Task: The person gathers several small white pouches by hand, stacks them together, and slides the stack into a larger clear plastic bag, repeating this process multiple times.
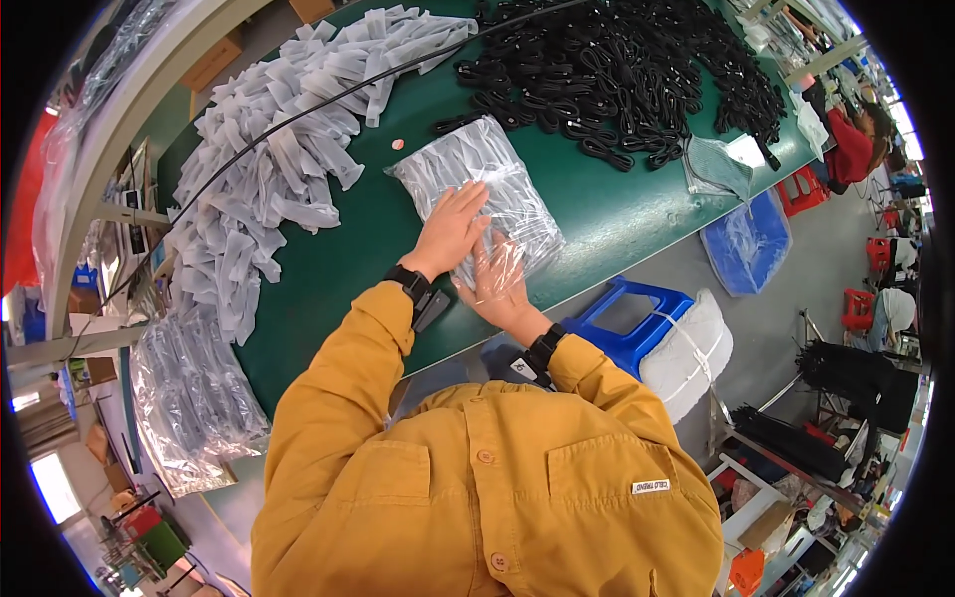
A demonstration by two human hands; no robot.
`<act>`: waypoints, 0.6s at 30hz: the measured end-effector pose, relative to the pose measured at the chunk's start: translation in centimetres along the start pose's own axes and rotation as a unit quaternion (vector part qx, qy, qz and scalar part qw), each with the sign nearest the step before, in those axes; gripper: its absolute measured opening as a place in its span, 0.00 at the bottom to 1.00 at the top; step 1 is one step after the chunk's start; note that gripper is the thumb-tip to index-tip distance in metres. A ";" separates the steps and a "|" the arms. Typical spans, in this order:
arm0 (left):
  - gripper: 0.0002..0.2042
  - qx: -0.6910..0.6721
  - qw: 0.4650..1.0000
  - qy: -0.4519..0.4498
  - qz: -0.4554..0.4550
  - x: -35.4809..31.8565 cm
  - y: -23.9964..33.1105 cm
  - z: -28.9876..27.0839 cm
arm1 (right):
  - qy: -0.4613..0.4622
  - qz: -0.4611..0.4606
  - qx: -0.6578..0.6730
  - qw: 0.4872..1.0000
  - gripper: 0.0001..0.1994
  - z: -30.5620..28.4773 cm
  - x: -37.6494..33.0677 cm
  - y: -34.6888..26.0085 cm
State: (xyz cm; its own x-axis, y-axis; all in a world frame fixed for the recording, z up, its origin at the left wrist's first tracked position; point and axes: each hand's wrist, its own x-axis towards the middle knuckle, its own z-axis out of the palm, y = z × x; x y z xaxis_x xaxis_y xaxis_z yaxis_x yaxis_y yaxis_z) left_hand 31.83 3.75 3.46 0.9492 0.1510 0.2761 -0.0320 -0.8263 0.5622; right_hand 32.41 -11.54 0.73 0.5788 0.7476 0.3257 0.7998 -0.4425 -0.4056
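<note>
Our left hand lies flat and open on the clear bag at the green tabletop's near edge; our right hand, open, sits inside the bag's mouth.

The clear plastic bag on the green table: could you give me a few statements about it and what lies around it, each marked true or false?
1. Both hands, the left hand and the right hand, are at the clear plastic bag. True.
2. The bag lies on a red table. False: the table is green.
3. A pile of black cables lies beyond the bag. True.
4. The grey-white sleeves are heaped to the right of the bag. False: they lie to its left.
5. A blue stool stands beside the table. True.
</note>
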 end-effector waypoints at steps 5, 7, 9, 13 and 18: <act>0.25 0.030 0.995 -0.093 0.004 -0.5 0.3 0.3 | -0.018 -0.013 -0.033 0.999 0.33 0.7 0.2 -0.2; 0.25 0.050 0.995 -0.086 0.012 -0.9 0.8 0.4 | -0.021 -0.035 -0.033 0.999 0.33 -0.3 -0.6 0.2; 0.26 0.018 0.995 -0.099 0.018 -1.5 0.0 -0.3 | 0.029 -0.076 0.069 0.994 0.29 -3.4 -1.3 1.3; 0.26 0.013 0.995 -0.092 0.032 -2.1 0.7 -0.9 | 0.047 -0.045 0.051 0.997 0.21 -3.5 -2.3 4.1; 0.26 0.007 0.998 -0.057 0.029 -2.7 0.9 -1.6 | 0.116 0.033 -0.018 0.993 0.15 -2.2 -1.1 3.6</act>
State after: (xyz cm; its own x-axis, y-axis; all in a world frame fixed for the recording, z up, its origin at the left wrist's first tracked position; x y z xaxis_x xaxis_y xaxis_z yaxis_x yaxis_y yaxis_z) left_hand 28.71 3.43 4.45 0.9754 0.0404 0.2168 -0.0845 -0.8397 0.5364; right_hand 34.98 -15.08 0.79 0.6484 0.5840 0.4884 0.7612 -0.5078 -0.4033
